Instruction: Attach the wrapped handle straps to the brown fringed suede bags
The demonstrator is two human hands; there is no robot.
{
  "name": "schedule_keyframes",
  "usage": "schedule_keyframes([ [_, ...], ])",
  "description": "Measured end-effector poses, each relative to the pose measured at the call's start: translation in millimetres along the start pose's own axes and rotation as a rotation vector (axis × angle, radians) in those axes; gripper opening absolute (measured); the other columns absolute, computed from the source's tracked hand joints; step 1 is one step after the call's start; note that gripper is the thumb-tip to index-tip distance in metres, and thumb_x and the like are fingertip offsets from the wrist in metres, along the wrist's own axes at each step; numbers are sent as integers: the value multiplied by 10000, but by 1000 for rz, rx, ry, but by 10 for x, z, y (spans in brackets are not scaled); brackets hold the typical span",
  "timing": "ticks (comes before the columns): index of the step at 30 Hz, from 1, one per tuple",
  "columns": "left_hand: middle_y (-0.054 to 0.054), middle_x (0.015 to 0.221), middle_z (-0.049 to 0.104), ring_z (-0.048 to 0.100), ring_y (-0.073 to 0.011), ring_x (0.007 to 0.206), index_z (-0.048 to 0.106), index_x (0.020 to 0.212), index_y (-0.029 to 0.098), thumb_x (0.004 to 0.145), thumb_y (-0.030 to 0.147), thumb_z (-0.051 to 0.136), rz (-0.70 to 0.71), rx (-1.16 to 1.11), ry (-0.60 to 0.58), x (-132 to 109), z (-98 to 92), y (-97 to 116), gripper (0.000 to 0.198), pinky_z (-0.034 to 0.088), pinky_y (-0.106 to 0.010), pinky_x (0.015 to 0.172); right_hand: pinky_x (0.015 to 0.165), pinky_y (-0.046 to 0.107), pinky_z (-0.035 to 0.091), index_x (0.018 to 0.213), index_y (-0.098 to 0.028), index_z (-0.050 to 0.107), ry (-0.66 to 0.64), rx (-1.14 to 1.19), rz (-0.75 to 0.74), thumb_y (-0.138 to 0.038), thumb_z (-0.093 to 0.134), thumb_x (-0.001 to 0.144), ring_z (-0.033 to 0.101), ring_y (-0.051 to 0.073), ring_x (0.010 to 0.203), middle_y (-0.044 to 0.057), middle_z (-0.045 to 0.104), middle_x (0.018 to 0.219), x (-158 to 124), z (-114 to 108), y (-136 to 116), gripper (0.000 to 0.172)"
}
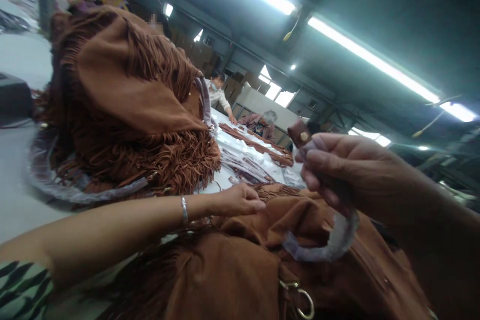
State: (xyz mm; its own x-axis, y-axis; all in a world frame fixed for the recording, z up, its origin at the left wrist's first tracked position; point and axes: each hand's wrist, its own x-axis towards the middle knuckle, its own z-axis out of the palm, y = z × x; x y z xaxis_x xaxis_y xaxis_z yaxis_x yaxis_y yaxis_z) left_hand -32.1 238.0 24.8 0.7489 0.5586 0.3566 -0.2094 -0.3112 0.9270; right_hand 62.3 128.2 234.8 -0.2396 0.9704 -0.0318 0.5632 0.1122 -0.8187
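Observation:
My right hand (333, 167) is raised and pinches a bag handle strap (343, 232) wrapped in clear plastic. Above the thumb sticks out the strap's dark brown leather end tab with a gold-coloured rivet, while the wrapped length curves down below the fist. Under it lies a brown suede bag (228, 270) with fringe and a gold-coloured ring (306, 305). My left hand (240, 200), a silver bracelet at its wrist, is closed with fingers curled at the bag's far edge. Whatever those fingers hold is hidden.
To the left, a heap of brown fringed suede bags (138, 90) rises on the white table (22, 165), with plastic-wrapped handles hanging around it. A dark box (15, 100) sits at the far left. Further along lie brown straps (258, 145); several people are beyond.

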Motion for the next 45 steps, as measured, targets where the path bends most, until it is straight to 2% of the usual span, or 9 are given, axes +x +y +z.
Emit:
schedule_keyframes([
  [4, -56, 666, 617, 534, -106, 527, 614, 859, 86, 837, 720, 284, 45, -73, 214, -211, 69, 772, 715, 390, -202, 485, 296, 131, 343, 709, -151, 574, -102, 25, 136, -436, 712, 741, 458, 37, 338, 10, 616, 576, -512, -90, 108, 318],
  [7, -22, 577, 544, 450, -86, 476, 599, 753, 96, 856, 686, 299, 181, 15, 213, -452, 343, 1304, 670, 324, -197, 448, 307, 126, 349, 725, -135, 566, -176, 39, 175, -440, 682, 772, 448, 32, 335, -10, 590, 546, -839, -79, 141, 330],
  [13, 37, 603, 389, 335, -63, 541, 468, 675, 138, 890, 493, 432, 293, 164, 120, -733, 1026, 1744, 416, 273, -185, 482, 322, 119, 355, 810, -147, 556, -194, 6, 178, -429, 679, 776, 506, 42, 386, 3, 645, 664, -1479, -39, 88, 309],
  [18, 60, 528, 360, 265, -37, 428, 418, 657, 154, 843, 450, 521, 32, -294, -63, -800, 1459, 1705, 364, 178, -180, 414, 336, 118, 345, 753, -155, 547, -134, -32, 207, -389, 661, 788, 475, 38, 383, -23, 604, 595, -1954, -12, 180, 263],
  [23, 39, 587, 424, 351, -40, 471, 485, 729, 133, 795, 372, 613, -147, -517, -123, -877, 1713, 1506, 280, 244, -167, 449, 387, 132, 388, 876, -170, 567, -105, 162, 208, -357, 671, 790, 500, 47, 425, -27, 612, 636, -2257, 139, 610, 230],
  [28, 35, 590, 457, 346, -37, 477, 514, 725, 116, 811, 436, 601, -98, -320, -104, -900, 1780, 1377, 342, 240, -171, 446, 409, 137, 361, 898, -146, 568, -91, 369, 190, -361, 667, 797, 469, 40, 427, -30, 572, 606, -2350, 295, 1083, 258],
  [33, 49, 542, 439, 370, -43, 469, 483, 668, 129, 802, 442, 602, -254, -75, -69, -815, 1834, 1306, 361, 277, -159, 443, 439, 170, 360, 878, -144, 555, -25, 361, 140, -366, 688, 772, 455, 53, 466, -38, 532, 629, -2197, 338, 1337, 280],
  [40, 39, 465, 425, 330, -38, 335, 456, 597, 136, 891, 249, 406, -434, 29, 24, -461, 1707, 1102, 319, 211, -174, 355, 831, 316, 444, 1135, -196, 529, 325, -262, -90, -222, 667, 742, 599, 205, 938, 49, 649, 1041, -1833, 359, 1538, 417],
  [45, 36, 455, 445, 336, -39, 333, 469, 562, 132, 893, 231, 417, -438, 132, 1, -283, 1623, 943, 349, 223, -177, 361, 799, 318, 462, 1064, -182, 588, 487, -390, -23, -225, 545, 826, 631, 231, 897, 67, 684, 989, -1622, 470, 1793, 245],
])
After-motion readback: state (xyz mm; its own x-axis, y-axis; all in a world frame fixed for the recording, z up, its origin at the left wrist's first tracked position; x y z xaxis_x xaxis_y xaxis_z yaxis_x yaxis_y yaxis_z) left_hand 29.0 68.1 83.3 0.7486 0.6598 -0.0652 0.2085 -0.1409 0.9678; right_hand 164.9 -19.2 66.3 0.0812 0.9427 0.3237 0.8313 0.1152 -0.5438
